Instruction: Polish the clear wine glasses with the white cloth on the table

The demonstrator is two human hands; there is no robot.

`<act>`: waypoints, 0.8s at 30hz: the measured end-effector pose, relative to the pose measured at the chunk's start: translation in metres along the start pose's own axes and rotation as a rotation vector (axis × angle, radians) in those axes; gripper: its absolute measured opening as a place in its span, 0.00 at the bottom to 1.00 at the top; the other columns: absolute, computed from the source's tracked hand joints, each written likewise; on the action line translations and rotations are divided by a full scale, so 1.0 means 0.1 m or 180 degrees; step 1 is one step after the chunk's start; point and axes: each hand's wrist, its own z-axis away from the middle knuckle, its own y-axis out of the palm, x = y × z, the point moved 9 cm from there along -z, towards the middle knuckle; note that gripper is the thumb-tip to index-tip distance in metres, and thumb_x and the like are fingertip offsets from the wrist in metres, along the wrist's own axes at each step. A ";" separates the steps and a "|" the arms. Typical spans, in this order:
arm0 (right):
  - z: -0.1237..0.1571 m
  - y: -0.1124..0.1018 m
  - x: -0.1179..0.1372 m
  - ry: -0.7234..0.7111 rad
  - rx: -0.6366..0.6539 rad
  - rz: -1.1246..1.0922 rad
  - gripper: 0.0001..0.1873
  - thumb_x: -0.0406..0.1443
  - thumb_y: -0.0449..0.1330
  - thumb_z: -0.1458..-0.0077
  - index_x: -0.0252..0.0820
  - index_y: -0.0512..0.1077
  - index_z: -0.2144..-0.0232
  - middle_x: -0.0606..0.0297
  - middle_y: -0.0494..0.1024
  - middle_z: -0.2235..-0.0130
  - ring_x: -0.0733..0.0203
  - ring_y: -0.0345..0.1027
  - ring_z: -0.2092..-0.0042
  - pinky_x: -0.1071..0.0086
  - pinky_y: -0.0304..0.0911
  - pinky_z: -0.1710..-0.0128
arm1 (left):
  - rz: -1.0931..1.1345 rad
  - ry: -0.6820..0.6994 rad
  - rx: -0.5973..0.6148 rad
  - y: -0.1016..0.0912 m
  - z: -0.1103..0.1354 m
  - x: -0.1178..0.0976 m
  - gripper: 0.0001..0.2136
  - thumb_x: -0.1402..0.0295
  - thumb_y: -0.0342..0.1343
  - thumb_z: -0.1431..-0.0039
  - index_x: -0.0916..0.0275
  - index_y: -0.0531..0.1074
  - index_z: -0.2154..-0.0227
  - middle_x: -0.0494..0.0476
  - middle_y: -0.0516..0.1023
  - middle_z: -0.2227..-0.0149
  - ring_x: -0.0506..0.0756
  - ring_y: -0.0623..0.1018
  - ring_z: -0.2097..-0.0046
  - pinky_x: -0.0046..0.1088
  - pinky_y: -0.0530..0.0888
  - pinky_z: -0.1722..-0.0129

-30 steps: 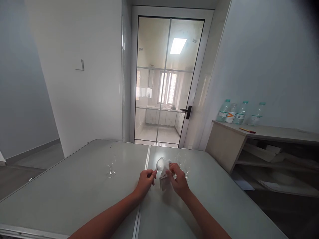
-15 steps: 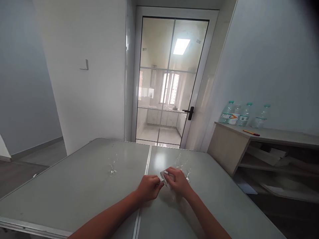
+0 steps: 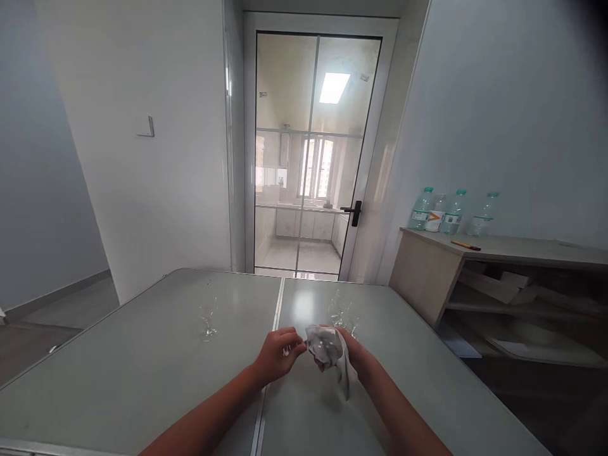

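Observation:
Above the table's middle, a small clear stemmed glass (image 3: 325, 348) lies on its side between my hands, its bowl wrapped in a greyish-white cloth (image 3: 344, 370). My left hand (image 3: 279, 352) pinches the stem end, and a glassy glint of the foot shows between its fingers. Around the bowl, my right hand (image 3: 350, 347) grips the cloth, one end of which dangles; most of its fingers are hidden beneath. One clear stemmed glass (image 3: 208, 326) stands on the left half of the table. Beyond my right hand stand more clear stemmed glasses (image 3: 339, 311), partly covered by it.
The grey-green table (image 3: 142, 373) has a metal seam down its middle. At the right, a wooden shelf unit (image 3: 422, 272) bears several plastic bottles (image 3: 453, 212) and a yellow-and-red pencil-like stick (image 3: 465, 245). A glazed door (image 3: 365, 158) stands behind the table.
My right hand has turned over, so the cloth and the glass bowl now face up with the cloth's end hanging. My left hand stays at the stem. The view has shifted slightly right.

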 end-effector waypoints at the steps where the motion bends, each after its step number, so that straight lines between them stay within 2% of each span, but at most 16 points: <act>1: -0.02 0.06 -0.01 0.0026 -0.0011 -0.0170 0.21 0.50 0.62 0.48 0.37 0.74 0.76 0.63 0.74 0.78 0.60 0.67 0.78 0.66 0.64 0.76 | 0.0166 -0.0197 -0.0150 -0.03 -0.02 0.05 0.18 0.56 0.52 0.34 0.60 0.77 0.74 0.55 0.72 0.75 0.52 0.69 0.73 0.28 0.64 0.69; 3: -0.06 0.16 -0.05 0.0064 -0.0138 -0.0560 0.21 0.51 0.59 0.46 0.38 0.74 0.72 0.61 0.76 0.75 0.59 0.69 0.74 0.65 0.66 0.72 | 0.0481 -0.0540 -0.0304 -0.01 -0.02 0.15 0.21 0.53 0.51 0.34 0.62 0.76 0.76 0.54 0.72 0.76 0.52 0.69 0.72 0.27 0.65 0.69; 5: -0.09 0.15 -0.09 -0.0111 -0.0543 -0.0816 0.21 0.52 0.58 0.44 0.39 0.74 0.70 0.61 0.76 0.72 0.58 0.69 0.72 0.65 0.66 0.70 | 0.0908 -0.0821 -0.0246 0.12 -0.01 0.23 0.22 0.51 0.52 0.35 0.63 0.75 0.76 0.53 0.72 0.76 0.52 0.70 0.72 0.26 0.65 0.69; 9: -0.08 -0.02 -0.26 -0.0386 -0.1347 -0.0572 0.24 0.56 0.58 0.44 0.42 0.75 0.65 0.64 0.76 0.70 0.58 0.68 0.69 0.65 0.66 0.68 | 0.1829 -0.1192 -0.0085 0.43 0.05 0.36 0.22 0.49 0.55 0.39 0.65 0.76 0.75 0.53 0.73 0.76 0.52 0.70 0.71 0.27 0.67 0.68; 11: -0.06 -0.08 -0.30 -0.0474 -0.1512 -0.0335 0.25 0.57 0.58 0.43 0.44 0.76 0.61 0.64 0.78 0.66 0.57 0.70 0.66 0.65 0.68 0.64 | 0.2012 -0.1271 -0.0096 0.49 0.06 0.41 0.23 0.49 0.57 0.41 0.66 0.77 0.76 0.53 0.73 0.77 0.53 0.70 0.71 0.28 0.66 0.68; 13: -0.05 -0.05 -0.30 -0.0508 -0.1391 -0.0228 0.27 0.58 0.55 0.41 0.45 0.77 0.56 0.63 0.79 0.62 0.55 0.72 0.62 0.63 0.69 0.61 | 0.2096 -0.1312 -0.0099 0.50 0.05 0.43 0.23 0.49 0.58 0.43 0.67 0.76 0.79 0.53 0.71 0.79 0.52 0.67 0.73 0.28 0.64 0.70; 17: -0.02 0.16 -0.13 -0.0667 -0.0794 -0.0090 0.29 0.58 0.50 0.37 0.47 0.74 0.49 0.58 0.80 0.53 0.51 0.74 0.53 0.59 0.69 0.51 | 0.2292 -0.1503 -0.0228 0.42 0.05 0.45 0.19 0.53 0.63 0.49 0.67 0.75 0.81 0.51 0.68 0.81 0.50 0.65 0.75 0.27 0.61 0.73; 21: 0.00 0.34 0.04 -0.0995 -0.0334 0.0634 0.25 0.52 0.59 0.39 0.46 0.70 0.46 0.57 0.77 0.47 0.50 0.70 0.45 0.58 0.63 0.43 | 0.2474 -0.1620 -0.0306 0.38 0.07 0.40 0.13 0.61 0.67 0.54 0.68 0.78 0.78 0.56 0.74 0.76 0.52 0.70 0.72 0.27 0.65 0.72; 24: -0.02 0.33 0.02 -0.1012 -0.0344 0.1007 0.24 0.49 0.62 0.41 0.44 0.69 0.47 0.57 0.77 0.49 0.49 0.71 0.48 0.58 0.64 0.45 | 0.2478 -0.1597 -0.0438 0.33 0.07 0.36 0.10 0.64 0.67 0.55 0.68 0.79 0.77 0.58 0.77 0.69 0.54 0.73 0.69 0.27 0.67 0.70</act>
